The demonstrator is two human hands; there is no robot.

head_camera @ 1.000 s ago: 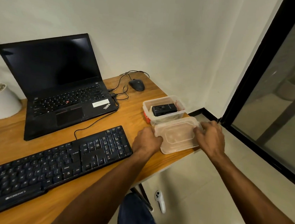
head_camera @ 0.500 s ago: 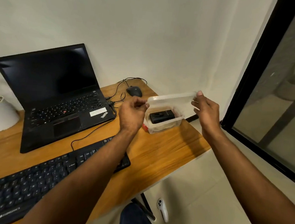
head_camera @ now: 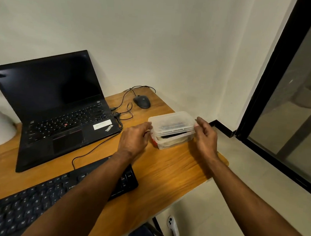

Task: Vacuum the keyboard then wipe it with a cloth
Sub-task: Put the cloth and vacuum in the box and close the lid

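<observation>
Desk [head_camera: 174, 171] — both hands on lid [head_camera: 171, 119]

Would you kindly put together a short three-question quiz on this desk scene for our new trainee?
1. True or false: the lid lies flat on the desk beside the keyboard.
2. Which of these sits nearest the back wall? A) mouse B) keyboard C) plastic container
3. Fill in: both the left hand and the right hand hold the ____.

Key
1. False: it is on top of the plastic container, held at its two ends.
2. A
3. lid
</observation>
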